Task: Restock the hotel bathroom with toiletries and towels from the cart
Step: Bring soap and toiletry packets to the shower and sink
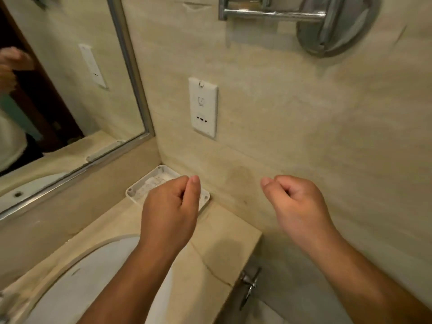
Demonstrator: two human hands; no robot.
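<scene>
The head view looks down into the corner of a bathroom, where a beige stone bench [222, 249] meets a tiled wall [304, 113] of the same colour. A shallow white tray [149, 183] lies flat on the bench, pushed right into that corner, its far edges just beside the wall and the splashback under the mirror [58, 90]. The left hand [171, 206] hovers over the near side of the tray and hides part of it; its fingers [181, 183] are clenched loosely into the palm, with the thumb lying straight along them, and nothing shows in its grasp. The right hand [299, 202] is held up at about the same height, well apart from the left and off to the side of the tray, in front of the wall; its fingers are clenched in the same loose way and hold nothing visible. A white basin [93, 277] is set into the bench beneath the left forearm. On the wall above the tray sits a white socket plate [203, 107]. Higher up, a chrome rail [273, 15] runs across to a round chrome fitting [336, 24], blurred, possibly a swivel mirror. A metal lever [250, 281] sticks out below the bench edge. The mirror reflects the socket plate, the tray's edge and the person's hands.
</scene>
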